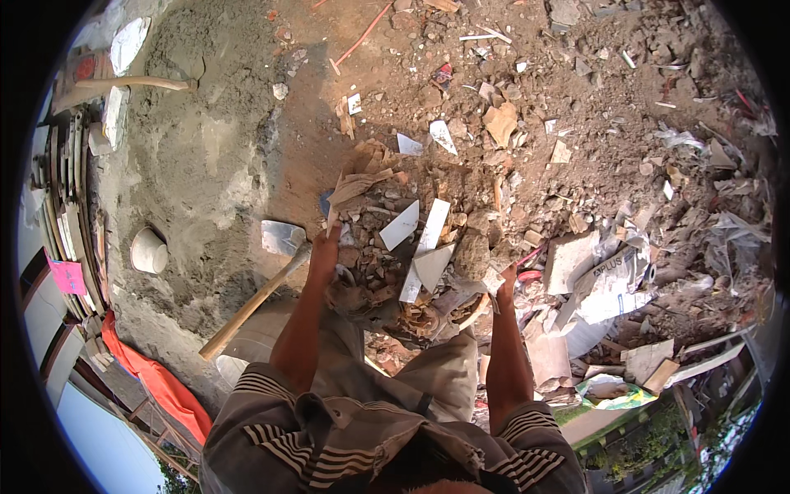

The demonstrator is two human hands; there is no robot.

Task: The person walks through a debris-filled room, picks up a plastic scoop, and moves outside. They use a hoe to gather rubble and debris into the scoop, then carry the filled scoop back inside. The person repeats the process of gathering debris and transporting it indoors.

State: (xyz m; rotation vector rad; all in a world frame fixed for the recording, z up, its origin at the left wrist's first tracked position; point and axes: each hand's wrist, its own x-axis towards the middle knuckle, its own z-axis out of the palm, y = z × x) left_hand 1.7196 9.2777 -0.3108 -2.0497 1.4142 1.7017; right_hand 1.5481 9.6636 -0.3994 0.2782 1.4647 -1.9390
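I hold a worn basket [428, 319] heaped with rubble in front of my chest. Grey and white broken tile pieces [428, 239], stones and scraps of brown paper [360, 183] fill it. My left hand [324, 249] grips the basket's left edge and is partly buried among the debris. Over on the other side, my right hand [505, 281] clasps its right edge. Both forearms rise from the lower edge, out of striped sleeves.
A hoe with a wooden handle [247, 309] and metal blade [282, 237] lies on the ground just left of my left arm. A grey mortar heap [197, 148] with a white bowl [149, 249] is further left. Rubble and torn sacks [613, 284] cover the right. An orange cloth [156, 380] lies lower left.
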